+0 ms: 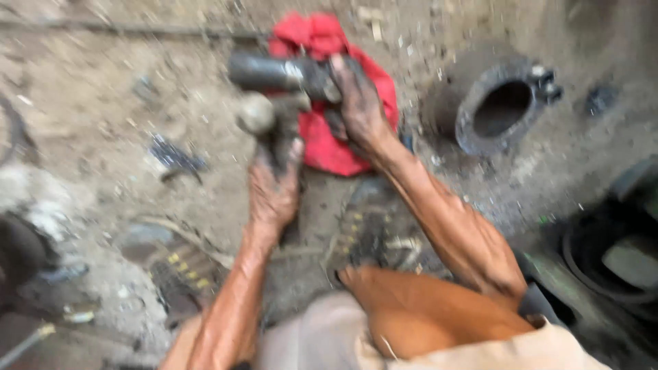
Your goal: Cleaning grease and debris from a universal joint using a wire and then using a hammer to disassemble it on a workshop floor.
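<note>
whole picture: all blurry
metal part (284, 74): too fuzzy to tell what it is
red cloth (329, 140): partly hidden behind right hand (360, 106)
left hand (274, 188): fingers blurred
dark ring (620, 264): cut off at the right edge

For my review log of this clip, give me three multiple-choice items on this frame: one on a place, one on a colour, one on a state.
1. Where does the round metal ring with the big hole lie?
A. on the ground, upper right
B. on the cloth
C. in the left hand

2. What colour is the cloth under the hands?
A. blue
B. red
C. white

3. What is the right hand doing?
A. resting flat on the ground
B. hanging free
C. gripping a dark metal cylinder

Answers: 1 A, the metal ring sits on bare dirt right of the cloth. 2 B, the cloth is bright red. 3 C, the right hand wraps the greasy cylinder, while the left hand holds a grimy part below it.
</note>
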